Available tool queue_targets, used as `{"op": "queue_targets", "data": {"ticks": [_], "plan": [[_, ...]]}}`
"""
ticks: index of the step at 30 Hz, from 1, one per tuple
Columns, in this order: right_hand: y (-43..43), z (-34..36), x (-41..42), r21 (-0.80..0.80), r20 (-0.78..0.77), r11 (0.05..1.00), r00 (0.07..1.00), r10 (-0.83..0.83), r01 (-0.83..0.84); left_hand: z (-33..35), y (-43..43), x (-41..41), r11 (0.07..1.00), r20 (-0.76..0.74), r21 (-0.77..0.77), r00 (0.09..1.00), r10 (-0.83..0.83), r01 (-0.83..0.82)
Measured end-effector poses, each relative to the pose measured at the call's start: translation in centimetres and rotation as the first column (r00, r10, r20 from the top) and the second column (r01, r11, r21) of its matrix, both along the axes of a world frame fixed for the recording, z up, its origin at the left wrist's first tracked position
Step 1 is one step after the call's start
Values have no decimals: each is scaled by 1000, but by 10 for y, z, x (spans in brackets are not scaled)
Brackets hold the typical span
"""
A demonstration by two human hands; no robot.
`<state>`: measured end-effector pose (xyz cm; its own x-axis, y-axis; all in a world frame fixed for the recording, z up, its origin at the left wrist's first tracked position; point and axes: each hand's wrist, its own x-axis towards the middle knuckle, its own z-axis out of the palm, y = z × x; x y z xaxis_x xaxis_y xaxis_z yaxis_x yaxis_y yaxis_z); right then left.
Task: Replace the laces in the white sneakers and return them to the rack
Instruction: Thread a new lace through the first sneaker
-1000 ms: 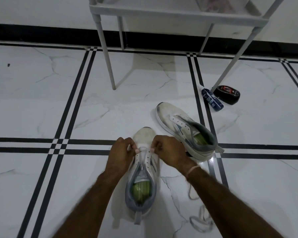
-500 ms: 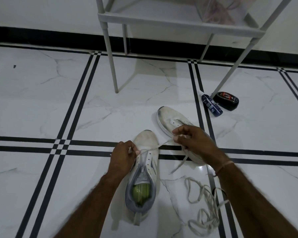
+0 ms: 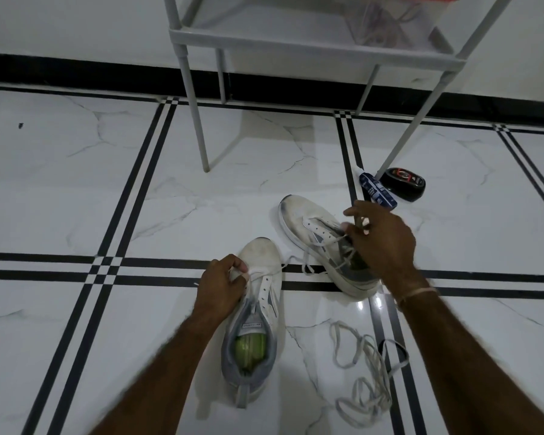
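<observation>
The lace [image 3: 288, 262] leaves the front eyelets of the near sneaker [image 3: 258, 312] and slants away and to the right. That sneaker lies on the floor [image 3: 76, 189] with its toe pointing away from you and its heel toward you.

Your left hand [image 3: 220, 287] sits on the sneaker's left side at those eyelets, fingers curled and pinching the lace where it starts. Your right hand [image 3: 382, 243] is beyond and to the right of the sneaker, above the far sneaker [image 3: 299, 215], thumb and fingers pinched on the lace's other part. The lace's long axis therefore runs from your left fingers to your right ones. The left hand is the nearer to the eyelets, so the next threading probably starts there.

The old lace [image 3: 365, 375] lies in a loose heap to the sneaker's right. A tube [image 3: 378, 193] and a tin [image 3: 405, 183] lie farther beyond and right. The rack [image 3: 296, 42] stands beyond the toe.
</observation>
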<state>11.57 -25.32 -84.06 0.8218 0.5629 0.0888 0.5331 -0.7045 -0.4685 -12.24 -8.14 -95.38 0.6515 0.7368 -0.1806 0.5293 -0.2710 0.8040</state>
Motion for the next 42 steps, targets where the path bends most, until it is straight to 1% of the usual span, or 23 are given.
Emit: {"op": "queue_targets", "data": {"ticks": [1, 3, 4, 6, 7, 9, 11, 14, 19, 23, 26, 28, 29, 30, 32, 33, 35, 37, 38, 39, 40, 41, 42], "plan": [[2, -5, -4, -72, 62, 997, 997, 41, -37, -1, -1, -2, 1000, 0, -4, 1000, 9, -9], [4, -15, -17, -27, 109, 995, 989, 100, -98, -3, -3, -4, 1000, 4, -11, 1000, 18, -18], [4, -18, -24, 46, 83, 990, 988, 132, -136, -1, -4, -1, 1000, 12, -15, 1000, 14, -13], [6, -25, -39, 198, -87, 961, 974, 211, -191, 2, -6, 3, 1000, 27, -20, 1000, -9, 9], [10, -30, -48, 230, -156, 944, 948, 276, -237, 4, -6, 4, 1000, 29, -17, 999, -20, 21], [20, -46, -70, 180, -164, 897, 887, 431, -403, 7, -4, 2, 1000, 14, -10, 1000, -25, 25], [32, -64, -92, 85, -175, 854, 836, 520, -513, 8, -3, -4, 1000, 1, -10, 1000, -20, 20], [42, -78, -106, -10, -147, 864, 855, 497, -504, 12, -7, -6, 999, -27, 15, 999, -38, 39], [52, -83, -120, -50, -150, 884, 878, 454, -466, 19, -8, -10, 997, -67, 77, 998, -21, 26], [56, -87, -123, -124, -144, 873, 879, 455, -472, 19, -8, -5, 983, -176, 175, 984, -27, 58], [56, -90, -126, -168, -115, 869, 885, 452, -466, 15, -8, -4, 985, -211, 169, 977, -7, 44], [57, -93, -128, -207, -110, 862, 887, 449, -462, 12, -6, -5, 993, -169, 117, 986, 11, 9], [56, -95, -126, -202, -113, 869, 892, 437, -451, 9, -3, -6, 998, -109, 37, 992, 64, -60], [55, -97, -123, -173, -123, 883, 899, 420, -436, 10, -1, -8, 985, -33, -89, 988, 149, -151], [53, -100, -117, -85, -167, 910, 906, 389, -407, 14, 1, -12, 896, 49, -344, 947, 316, -281], [52, -101, -114, -35, -198, 919, 904, 379, -393, 14, 3, -14, 864, 52, -409, 938, 342, -293], [50, -102, -111, 54, -252, 929, 895, 367, -365, 10, 2, -17, 872, 28, -424, 959, 281, -243], [49, -100, -107, 148, -303, 921, 870, 390, -361, 5, -1, -16, 908, 11, -351, 969, 246, -227], [49, -100, -105, 208, -339, 912, 848, 407, -355, 3, -1, -15, 941, -32, -229, 969, 247, -248], [49, -96, -103, 257, -373, 904, 828, 419, -342, 5, -3, -14, 961, -118, -22, 955, 272, -276], [49, -93, -99, 293, -389, 897, 816, 428, -331, 11, -6, -11, 942, -187, 184, 931, 313, -280], [48, -87, -96, 300, -399, 897, 812, 426, -323, 18, -11, -8, 906, -196, 338, 923, 331, -253], [48, -84, -92, 291, -410, 901, 809, 421, -322, 24, -15, -4, 903, -165, 382, 946, 278, -199]]}}
